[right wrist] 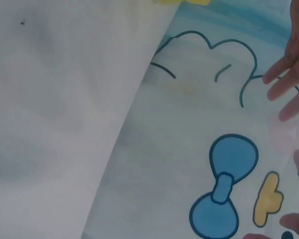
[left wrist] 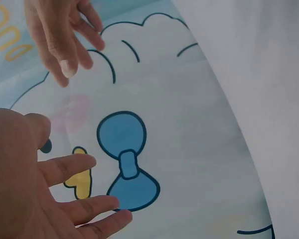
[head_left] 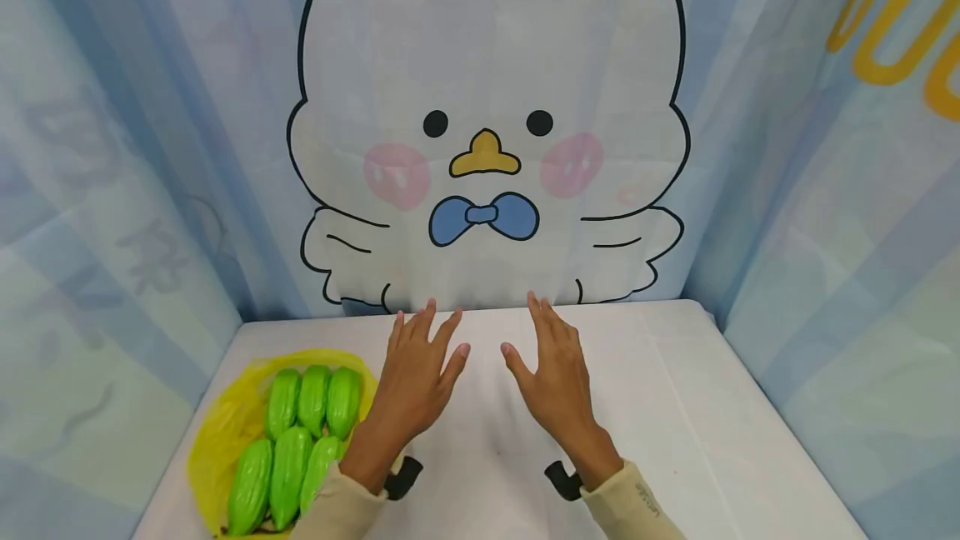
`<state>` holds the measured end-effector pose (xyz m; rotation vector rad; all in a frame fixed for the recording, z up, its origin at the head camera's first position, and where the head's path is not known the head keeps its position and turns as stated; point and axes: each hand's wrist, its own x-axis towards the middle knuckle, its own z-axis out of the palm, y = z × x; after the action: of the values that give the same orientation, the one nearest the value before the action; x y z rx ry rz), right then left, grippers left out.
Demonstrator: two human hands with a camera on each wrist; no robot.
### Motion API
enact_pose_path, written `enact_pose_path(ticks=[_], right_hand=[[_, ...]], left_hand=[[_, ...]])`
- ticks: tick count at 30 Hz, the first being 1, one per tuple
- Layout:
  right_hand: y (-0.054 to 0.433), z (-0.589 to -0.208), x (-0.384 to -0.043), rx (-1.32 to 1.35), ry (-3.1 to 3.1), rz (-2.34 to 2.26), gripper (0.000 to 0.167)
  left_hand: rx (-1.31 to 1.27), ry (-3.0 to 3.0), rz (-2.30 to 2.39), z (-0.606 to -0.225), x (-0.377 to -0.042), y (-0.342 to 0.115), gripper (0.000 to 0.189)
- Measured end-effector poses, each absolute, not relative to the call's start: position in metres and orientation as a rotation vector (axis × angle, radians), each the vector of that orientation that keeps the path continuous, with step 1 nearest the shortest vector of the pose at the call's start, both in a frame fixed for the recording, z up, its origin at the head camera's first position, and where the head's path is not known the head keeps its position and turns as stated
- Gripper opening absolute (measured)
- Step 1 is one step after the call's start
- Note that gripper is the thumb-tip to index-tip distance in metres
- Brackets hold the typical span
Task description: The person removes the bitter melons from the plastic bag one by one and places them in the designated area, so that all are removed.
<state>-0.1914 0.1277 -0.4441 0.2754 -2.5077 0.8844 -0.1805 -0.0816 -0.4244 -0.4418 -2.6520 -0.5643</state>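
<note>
My left hand (head_left: 412,382) hovers above the white table with its fingers spread and nothing in its grasp. Opposite it, my right hand (head_left: 558,377) is held up with fingers extended, also holding nothing. A gap separates the two hands. Left of my left hand, several bright green, ridged, cucumber-like things (head_left: 288,469) lie in two rows on a yellow plastic bag (head_left: 213,432). My left forearm hides part of the lower row. The left wrist view shows both hands, the left (left wrist: 20,184) nearer and the right (left wrist: 60,35) beyond; neither touches anything there.
A white-covered table (head_left: 675,423) spans the space before me. Behind it hangs a curtain (head_left: 487,40) printed with a white bird wearing a blue bow tie. Pale blue curtains (head_left: 847,215) close in both sides. Each wrist carries a black strap piece (head_left: 562,482).
</note>
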Motion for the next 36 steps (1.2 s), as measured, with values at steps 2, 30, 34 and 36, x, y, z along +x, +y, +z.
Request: enact_pose_path(ticks=[2,30,34,36], right_hand=[[0.123,-0.446,-0.191,0.279,-2.484,0.962,0.083],[0.027,-0.473,-0.172,0.447,-2.459,1.489,0.082],[0.015,-0.477,-0.171,0.463,-2.462,1.565,0.081],[0.009,-0.479,-0.170,0.477,-2.459,1.602,0.080]], left_hand=[[-0.447,-2.610,-0.631,-0.427,-0.179,-0.091,0.048],[-0.325,-2.591,-0.908,-0.434,-0.140,-0.248,0.049],[-0.312,-2.556,-0.928,-0.440,-0.136,-0.269,0.046],[-0.307,-2.561,-0.957,-0.441,-0.134,-0.278,0.045]])
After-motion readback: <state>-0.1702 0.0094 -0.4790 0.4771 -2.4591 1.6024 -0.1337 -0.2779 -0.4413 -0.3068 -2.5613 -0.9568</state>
